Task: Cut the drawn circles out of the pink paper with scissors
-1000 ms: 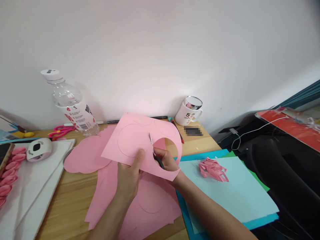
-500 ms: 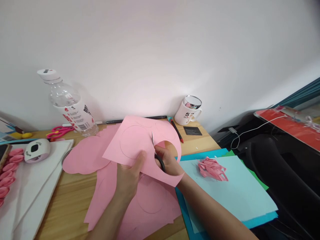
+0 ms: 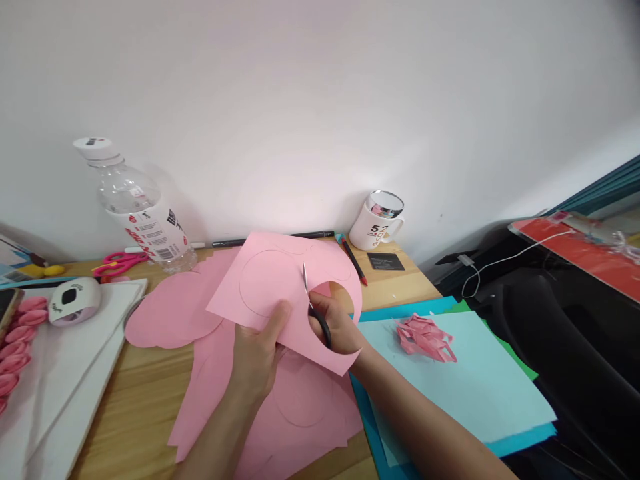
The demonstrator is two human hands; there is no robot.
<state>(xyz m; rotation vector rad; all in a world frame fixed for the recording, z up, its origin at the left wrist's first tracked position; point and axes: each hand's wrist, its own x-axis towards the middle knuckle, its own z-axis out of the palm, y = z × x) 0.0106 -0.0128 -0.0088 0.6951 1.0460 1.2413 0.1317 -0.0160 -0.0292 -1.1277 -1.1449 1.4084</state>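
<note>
The left hand (image 3: 257,357) shows only its thumb and back above the pink sheet (image 3: 273,287); its fingers lie hidden beneath the paper; the right hand (image 3: 337,327) covers most of the black handles of the scissors (image 3: 313,307), and one thin blade edge alone shows, so whether the blades are parted cannot be told; both forearms are cut off by the lower edge; at the left edge a row of pink petals (image 3: 15,340) and a dark flat object (image 3: 4,303) are cropped; print on the bottle (image 3: 143,217) label and on the black card (image 3: 385,261) is too small to read.
</note>
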